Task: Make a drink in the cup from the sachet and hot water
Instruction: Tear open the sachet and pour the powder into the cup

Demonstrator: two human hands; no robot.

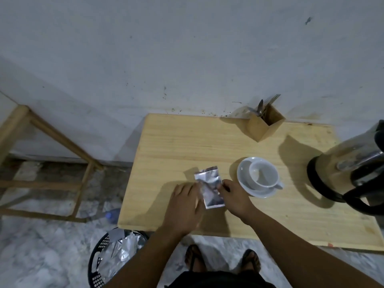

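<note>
**Both hands on the sachet, cup waiting just to the right**

Head cam, looking down over a wooden table [187,138] set against a pale wall.

Left hand [185,202] and right hand [234,196] are close together, near the table's front edge. Between them: a silvery foil sachet [209,187], blurred, so print on it can't be read. Left hand's fingers are at the sachet's left edge; whether they pinch it or only press vs. it can't be told. Right hand is narrowed on the sachet's right edge, thumb & fingertips closed on the foil. Sachet's far end sticks out beyond both hands, away from the person; its near end sits between the two wrists' line, over the tabletop.

Just right of the right hand: a white cup [264,173] standing upright on a white saucer [243,173], handle pointing right & toward the person. Cup looks empty inside, tho blur makes that approx. Saucer's near-left rim is close to the right hand's knuckles, not touching.

Further right of the cup, well apart from the hands: a metal kettle [353,163] w/ black base & handle, partly cut by the frame edge. Beyond the cup, by the wall: a wooden utensil box [266,127] w/ cutlery standing in it.

Below the left forearm, on the floor: a black bin [97,262] w/ crumpled foil in it. Sandalled feet show under the table edge.
</note>
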